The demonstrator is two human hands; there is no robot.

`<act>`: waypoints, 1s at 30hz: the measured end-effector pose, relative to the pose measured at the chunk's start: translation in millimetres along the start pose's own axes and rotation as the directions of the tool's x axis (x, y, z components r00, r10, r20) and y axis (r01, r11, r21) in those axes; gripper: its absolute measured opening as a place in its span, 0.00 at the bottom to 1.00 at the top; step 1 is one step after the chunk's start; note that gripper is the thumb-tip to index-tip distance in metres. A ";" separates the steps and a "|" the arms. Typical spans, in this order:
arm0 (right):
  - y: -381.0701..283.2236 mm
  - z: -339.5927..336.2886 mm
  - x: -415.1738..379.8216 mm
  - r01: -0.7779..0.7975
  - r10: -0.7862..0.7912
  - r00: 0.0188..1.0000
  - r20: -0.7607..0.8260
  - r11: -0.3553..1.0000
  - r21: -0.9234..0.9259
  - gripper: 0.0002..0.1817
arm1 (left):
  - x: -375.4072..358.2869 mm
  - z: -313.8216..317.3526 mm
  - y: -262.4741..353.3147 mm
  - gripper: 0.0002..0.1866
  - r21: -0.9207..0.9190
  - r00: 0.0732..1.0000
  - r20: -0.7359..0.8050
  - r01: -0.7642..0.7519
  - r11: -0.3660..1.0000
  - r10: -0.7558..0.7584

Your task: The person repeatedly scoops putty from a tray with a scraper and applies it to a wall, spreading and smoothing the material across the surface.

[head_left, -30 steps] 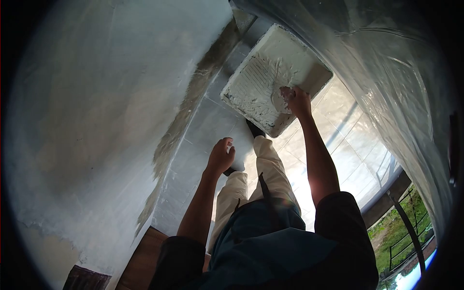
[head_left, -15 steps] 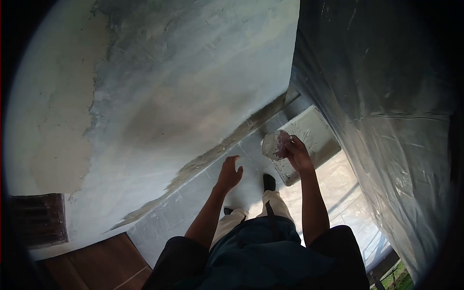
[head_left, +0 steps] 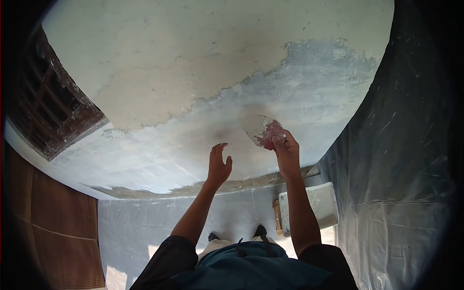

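Note:
My right hand [head_left: 288, 153] grips a reddish putty spreader [head_left: 272, 137] by its edge, thumb on its face. Pale wet putty coats the spreader's far side, which overlaps the wall [head_left: 174, 150] in this view. To the left, my left hand [head_left: 220, 166] is held out in front of the wall with thumb and fingers apart and nothing in it. A ragged border crosses the wall between a beige upper area and a smoother grey-white coat. Below my right forearm stands a white putty tray [head_left: 323, 203], partly hidden by the arm.
A brown barred window [head_left: 50, 96] is set in the wall at left, with a brown woven panel [head_left: 53, 227] below it. Plastic sheeting [head_left: 396, 208] hangs along the right side. Grey tiles [head_left: 164, 212] cover the floor around my feet.
My view has turned up and left toward the wall. My right hand has carried the spreader from over the tray to in front of the wall. My left hand stays open.

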State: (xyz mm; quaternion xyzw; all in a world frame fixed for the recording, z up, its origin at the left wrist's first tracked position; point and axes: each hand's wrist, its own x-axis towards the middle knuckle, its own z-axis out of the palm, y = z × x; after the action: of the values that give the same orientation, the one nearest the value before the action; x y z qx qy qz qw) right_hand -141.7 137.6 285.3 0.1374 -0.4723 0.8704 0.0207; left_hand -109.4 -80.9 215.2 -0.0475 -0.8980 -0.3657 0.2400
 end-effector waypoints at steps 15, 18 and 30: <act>53.5 140.6 4.0 0.650 -0.718 0.633 0.291 0.288 -0.704 0.16 | 13.8 -109.7 -18.0 0.19 -0.188 0.991 -0.066 0.105 0.976 -0.119; 65.2 147.2 8.1 0.642 -0.754 0.563 0.339 0.140 -0.754 0.17 | 13.2 -119.8 -26.7 0.19 -0.206 0.992 -0.038 0.111 0.972 -0.121; 132.0 166.8 23.0 0.490 -0.776 0.548 0.313 -0.005 -0.872 0.23 | -6.8 -146.8 -61.6 0.16 -0.204 0.985 0.125 0.143 0.968 -0.119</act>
State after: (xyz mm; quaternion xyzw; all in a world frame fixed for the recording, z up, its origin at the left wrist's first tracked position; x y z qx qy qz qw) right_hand -149.0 -75.7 269.5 0.1852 -0.7337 0.3557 0.5485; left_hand -61.2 -224.9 263.6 -0.0340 -0.8670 -0.4713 0.1581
